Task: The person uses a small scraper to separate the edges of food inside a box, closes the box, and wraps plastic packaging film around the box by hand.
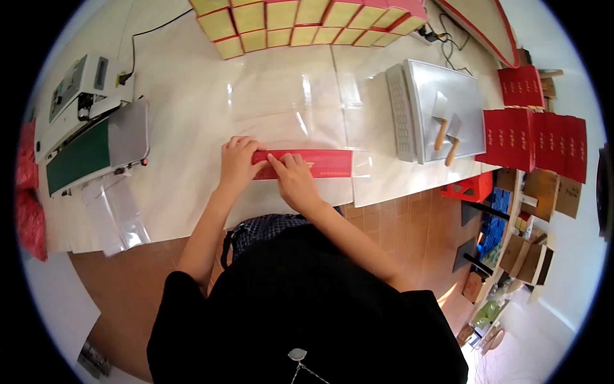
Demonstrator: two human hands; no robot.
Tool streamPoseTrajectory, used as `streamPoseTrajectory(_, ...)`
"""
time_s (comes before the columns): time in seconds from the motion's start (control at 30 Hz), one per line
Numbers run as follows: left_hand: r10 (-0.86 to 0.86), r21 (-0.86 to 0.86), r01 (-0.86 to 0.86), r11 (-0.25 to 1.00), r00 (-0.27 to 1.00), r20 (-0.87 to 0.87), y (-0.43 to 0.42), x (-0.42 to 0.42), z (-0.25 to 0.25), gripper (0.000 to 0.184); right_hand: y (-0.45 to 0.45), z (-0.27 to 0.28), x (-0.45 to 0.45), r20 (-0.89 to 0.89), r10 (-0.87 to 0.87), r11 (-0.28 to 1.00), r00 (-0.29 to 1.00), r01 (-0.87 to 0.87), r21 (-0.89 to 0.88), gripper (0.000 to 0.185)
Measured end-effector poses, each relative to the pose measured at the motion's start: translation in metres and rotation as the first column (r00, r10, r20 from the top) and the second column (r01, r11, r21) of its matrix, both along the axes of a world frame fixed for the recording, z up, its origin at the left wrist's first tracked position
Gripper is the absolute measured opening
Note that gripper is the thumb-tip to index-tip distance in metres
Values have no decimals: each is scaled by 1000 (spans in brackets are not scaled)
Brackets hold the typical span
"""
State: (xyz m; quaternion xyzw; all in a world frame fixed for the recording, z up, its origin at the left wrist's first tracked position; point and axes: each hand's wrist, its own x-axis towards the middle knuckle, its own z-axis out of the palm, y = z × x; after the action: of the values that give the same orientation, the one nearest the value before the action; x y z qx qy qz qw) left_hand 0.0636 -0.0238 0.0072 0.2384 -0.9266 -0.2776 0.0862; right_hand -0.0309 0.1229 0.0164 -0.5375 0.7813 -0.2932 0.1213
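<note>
A long red box [329,164] with small gold print lies crosswise on the pale table [185,115], near its front edge. My left hand [241,161] is closed round the box's left end. Just right of it, my right hand [293,176] rests on the box's top and front edge, its fingers bent and close together. Clear plastic film [361,164] sticks out past the box's right end. More clear film [281,121] lies flat on the table behind the box.
A machine [83,89] with a green belt [80,163] stands at the left, plastic sleeves [118,214] beside it. Yellow and red boxes [279,16] line the back. At the right, a metal unit [444,96] carries two wooden-handled scrapers [441,134], near stacked red boxes [508,137].
</note>
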Motion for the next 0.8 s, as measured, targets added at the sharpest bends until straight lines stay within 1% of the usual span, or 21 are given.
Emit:
streamPoseTrajectory(0.03,38,30,-39,999,999,22,-1,-1,1,31,2,1,-6,52,-44,996,998,48,-78,35)
streamPoseTrajectory(0.07,72,65,-74,995,997,39,1,-5,1,27,9,2,-20,25,-59,996,998,61,-60,35)
streamPoseTrajectory(0.1,60,86,-60,994,998,12,2,-6,0,27,14,4,-37,18,-152,985,988,153,-85,29)
streamPoseTrajectory(0.13,84,71,-85,994,996,20,3,-4,-1,26,16,5,-55,14,-237,965,971,238,-114,23)
streamPoseTrajectory(0.17,114,52,-116,992,993,33,4,-4,-3,24,27,5,-86,-85,-311,938,946,292,-184,17)
streamPoseTrajectory(0.2,117,63,-118,991,993,20,6,-5,-1,24,39,9,-115,-22,-475,864,880,461,-203,17)
streamPoseTrajectory(0.23,125,65,-126,990,992,23,6,-4,2,24,54,8,-154,-103,-545,826,832,512,-235,17)
streamPoseTrajectory(0.27,135,63,-137,989,990,28,6,-4,3,23,72,4,-192,-410,-591,805,695,545,-235,20)
streamPoseTrajectory(0.3,144,65,-145,987,989,22,6,-3,1,23,89,13,-226,-435,-650,750,623,620,-231,24)
streamPoseTrajectory(0.37,148,43,-148,988,989,13,6,-4,-2,22,115,28,-272,-642,-658,604,394,785,-138,27)
streamPoseTrajectory(0.43,172,49,-171,984,985,-12,8,-3,-5,22,135,28,-300,-755,-558,476,345,878,49,32)
streamPoseTrajectory(0.47,183,51,-181,982,983,-27,10,-2,-7,21,141,26,-311,-759,-548,494,352,868,45,32)
streamPoseTrajectory(0.53,202,63,-199,978,979,-39,10,-1,-10,20,148,18,-328,-740,-586,265,331,941,211,36)
streamPoseTrajectory(0.57,201,71,-198,978,979,-46,9,1,-12,20,153,14,-336,-739,-577,285,347,934,216,36)
streamPoseTrajectory(0.63,223,66,-220,973,974,-38,10,2,-12,19,153,15,-335,-700,-591,243,400,916,318,38)
streamPoseTrajectory(0.67,224,61,-222,973,974,-37,11,1,-11,19,153,25,-330,-682,-509,328,525,851,410,37)
streamPoseTrajectory(0.7,239,58,-238,970,971,-24,12,2,-11,19,156,19,-329,-675,-500,341,542,840,421,37)
streamPoseTrajectory(0.77,230,73,-225,972,972,-57,12,2,-12,19,164,3,-329,-455,-736,464,501,863,199,34)
streamPoseTrajectory(0.8,228,73,-226,971,973,-29,12,2,-13,19,156,14,-309,-335,-801,478,496,867,141,33)
